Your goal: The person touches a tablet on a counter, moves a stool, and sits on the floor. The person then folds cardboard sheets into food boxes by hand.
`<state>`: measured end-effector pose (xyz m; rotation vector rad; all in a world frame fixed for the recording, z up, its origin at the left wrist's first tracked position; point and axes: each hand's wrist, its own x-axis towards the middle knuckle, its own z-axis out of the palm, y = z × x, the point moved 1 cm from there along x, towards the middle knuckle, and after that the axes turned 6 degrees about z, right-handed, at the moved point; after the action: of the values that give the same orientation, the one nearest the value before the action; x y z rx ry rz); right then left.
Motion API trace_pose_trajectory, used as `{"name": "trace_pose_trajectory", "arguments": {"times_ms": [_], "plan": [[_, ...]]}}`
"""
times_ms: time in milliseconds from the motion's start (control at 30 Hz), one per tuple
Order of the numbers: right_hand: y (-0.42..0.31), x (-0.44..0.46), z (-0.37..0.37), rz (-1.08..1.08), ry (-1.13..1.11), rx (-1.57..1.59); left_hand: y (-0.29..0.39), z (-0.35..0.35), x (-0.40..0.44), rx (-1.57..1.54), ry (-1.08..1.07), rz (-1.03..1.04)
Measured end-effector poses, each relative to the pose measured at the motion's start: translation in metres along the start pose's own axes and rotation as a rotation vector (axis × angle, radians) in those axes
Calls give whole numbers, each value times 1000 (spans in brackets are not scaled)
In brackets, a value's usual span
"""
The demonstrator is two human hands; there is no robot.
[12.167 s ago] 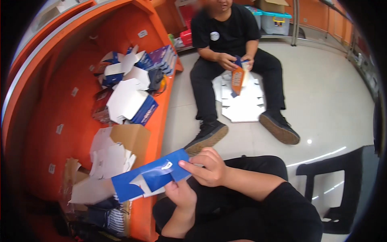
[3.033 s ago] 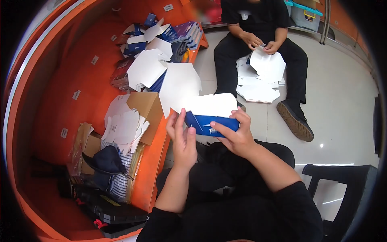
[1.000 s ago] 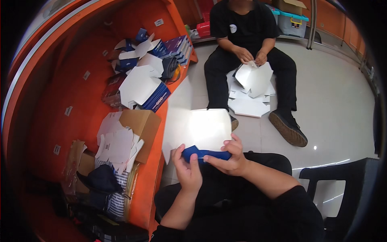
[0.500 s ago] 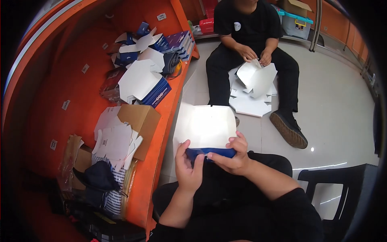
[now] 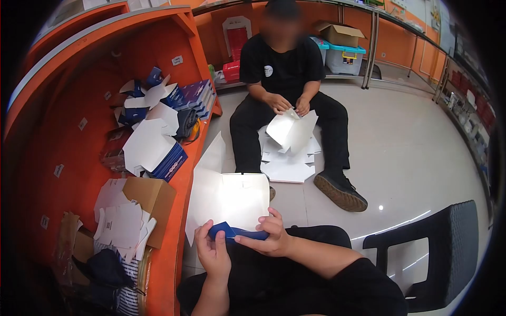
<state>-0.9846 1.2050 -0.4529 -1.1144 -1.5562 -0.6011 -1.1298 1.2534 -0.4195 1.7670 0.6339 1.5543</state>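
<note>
Between my two hands is a partly folded cardboard box [image 5: 240, 195], white inside and blue outside. Its inside faces up, and a tall white panel stands out at its left. My left hand [image 5: 213, 247] pinches the blue near-left corner with thumb and fingers. At the near-right edge my right hand [image 5: 270, 237] is closed on the blue wall, its thumb side pressed along the front and fingers on the rim. The box is above my lap.
Opposite me a seated person [image 5: 287, 73] folds a white cardboard piece [image 5: 295, 130] over stacked flat sheets [image 5: 287, 171]. An orange shelf [image 5: 182, 221] at left bears blue-and-white boxes [image 5: 168, 163] and a brown carton [image 5: 153, 210]. A black chair [image 5: 379, 247] stands right.
The view has tilted up and shifted right. A blue corner flap now shows folded at the box's near left, and its left panel stands out more. Both hands stay on the box.
</note>
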Motion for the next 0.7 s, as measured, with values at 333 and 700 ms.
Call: {"name": "trace_pose_trajectory", "arguments": {"times_ms": [333,700], "plan": [[-1,0,-3,30,-27,19,1,-2,-4,64,-72,-13],[0,0,-1,38,-51,15,7,2,-5,221,-162,17]]}}
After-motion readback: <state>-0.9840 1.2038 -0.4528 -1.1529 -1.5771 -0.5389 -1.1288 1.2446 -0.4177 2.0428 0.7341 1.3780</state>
